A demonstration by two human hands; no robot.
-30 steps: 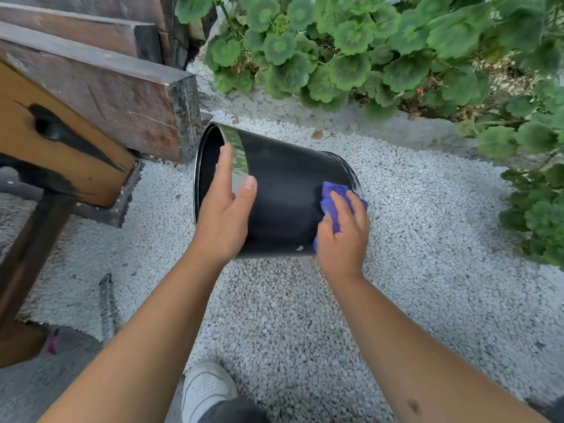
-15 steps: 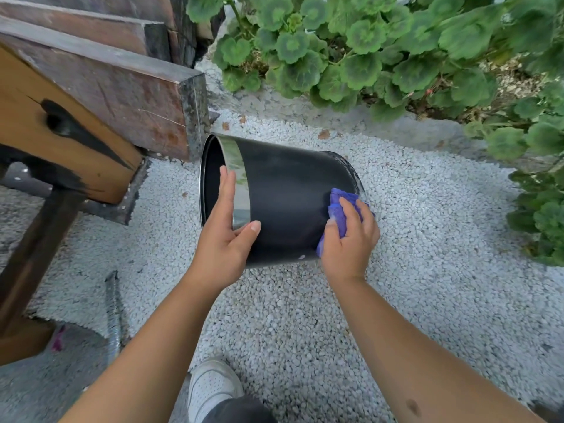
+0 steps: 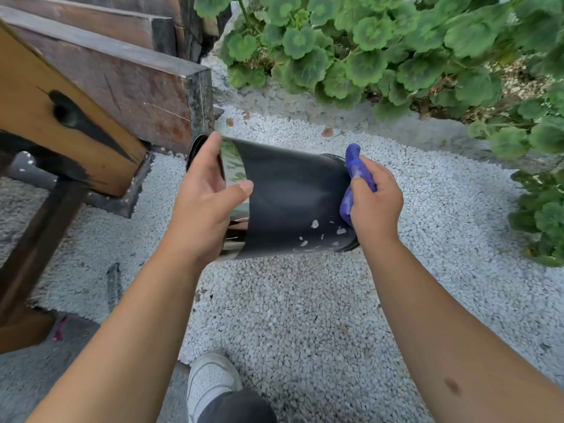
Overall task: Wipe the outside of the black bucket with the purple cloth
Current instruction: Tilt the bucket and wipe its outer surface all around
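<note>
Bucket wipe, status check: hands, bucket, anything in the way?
Left hand grips bucket at its open rim, bucket on its side. Right hand presses cloth at the base end. White flecks low on wall. Nothing blocking.

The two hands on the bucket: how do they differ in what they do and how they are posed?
The left hand holds the rim end of the black bucket, fingers spread and nothing else in it; the right hand is curled around the purple cloth. The left hand sits at the open end, the right at the base end. Both are bare and touch the bucket's outside.
</note>
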